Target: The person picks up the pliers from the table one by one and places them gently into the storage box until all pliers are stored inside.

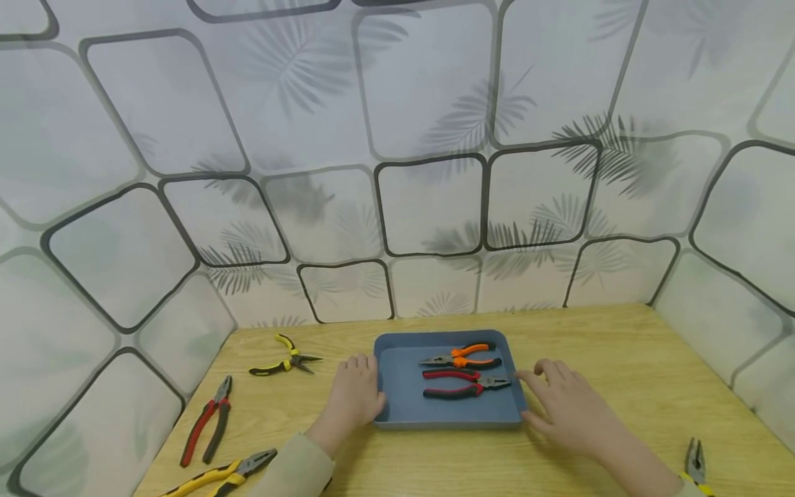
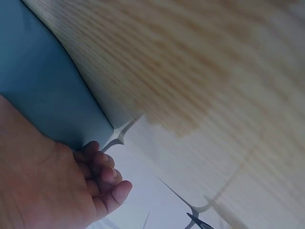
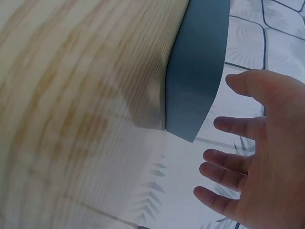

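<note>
A blue-grey tray (image 1: 397,424) lies between the two hands in the head view. Orange-and-black long-nose pliers (image 1: 461,362) and red-and-black combination pliers (image 1: 479,382) lie in it, one behind the other. My left hand (image 1: 355,393) rests at the tray's left side, its thumb over the rim; its loosely bent fingers show beside the tray wall (image 2: 52,81) in the left wrist view. At the opposite side, my right hand (image 1: 568,407) has its fingertips right by the right rim. The right wrist view shows that hand (image 3: 271,152) with spread, relaxed fingers and nothing held.
Left on the wooden table (image 1: 447,462) lie yellow-and-black long-nose pliers (image 1: 289,362), red-and-black pliers (image 1: 211,417) and larger yellow-handled pliers (image 1: 232,473). Another pair of pliers (image 1: 695,462) lies at the front right. Patterned cloth walls (image 1: 435,207) enclose the back and sides.
</note>
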`<act>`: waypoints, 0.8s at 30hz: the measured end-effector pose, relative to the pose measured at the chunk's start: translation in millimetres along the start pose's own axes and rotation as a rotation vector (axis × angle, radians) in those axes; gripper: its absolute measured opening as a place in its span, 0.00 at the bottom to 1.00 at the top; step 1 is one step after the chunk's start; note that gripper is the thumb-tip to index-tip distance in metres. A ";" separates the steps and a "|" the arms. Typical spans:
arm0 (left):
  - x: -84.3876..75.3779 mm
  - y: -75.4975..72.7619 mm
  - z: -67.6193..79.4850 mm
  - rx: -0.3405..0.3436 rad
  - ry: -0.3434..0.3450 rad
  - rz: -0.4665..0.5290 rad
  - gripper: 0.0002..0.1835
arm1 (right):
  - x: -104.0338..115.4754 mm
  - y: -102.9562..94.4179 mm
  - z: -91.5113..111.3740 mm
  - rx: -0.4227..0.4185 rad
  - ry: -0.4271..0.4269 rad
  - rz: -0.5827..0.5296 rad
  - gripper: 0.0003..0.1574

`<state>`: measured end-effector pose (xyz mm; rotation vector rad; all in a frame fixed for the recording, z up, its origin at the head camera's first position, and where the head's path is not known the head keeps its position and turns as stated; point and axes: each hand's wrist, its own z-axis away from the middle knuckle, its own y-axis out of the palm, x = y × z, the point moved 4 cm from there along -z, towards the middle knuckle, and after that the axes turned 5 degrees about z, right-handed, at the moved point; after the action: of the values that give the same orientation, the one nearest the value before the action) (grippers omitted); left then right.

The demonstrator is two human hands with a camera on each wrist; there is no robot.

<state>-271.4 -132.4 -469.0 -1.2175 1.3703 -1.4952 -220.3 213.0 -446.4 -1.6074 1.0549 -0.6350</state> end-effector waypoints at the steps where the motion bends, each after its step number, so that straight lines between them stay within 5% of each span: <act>1: -0.1 0.0 0.0 0.001 0.000 0.003 0.26 | -0.3 -0.1 0.6 -0.004 0.000 0.000 0.35; 11: -1.2 0.3 1.2 -0.063 0.009 0.001 0.26 | -3.3 0.5 7.4 -0.003 0.023 0.005 0.34; 24: -1.9 -3.4 2.9 -0.059 0.005 0.001 0.26 | -7.6 2.7 16.5 0.022 0.063 0.001 0.37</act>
<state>-267.9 -130.9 -466.0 -1.2496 1.4269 -1.4672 -211.1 227.5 -453.0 -1.5765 1.0913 -0.6985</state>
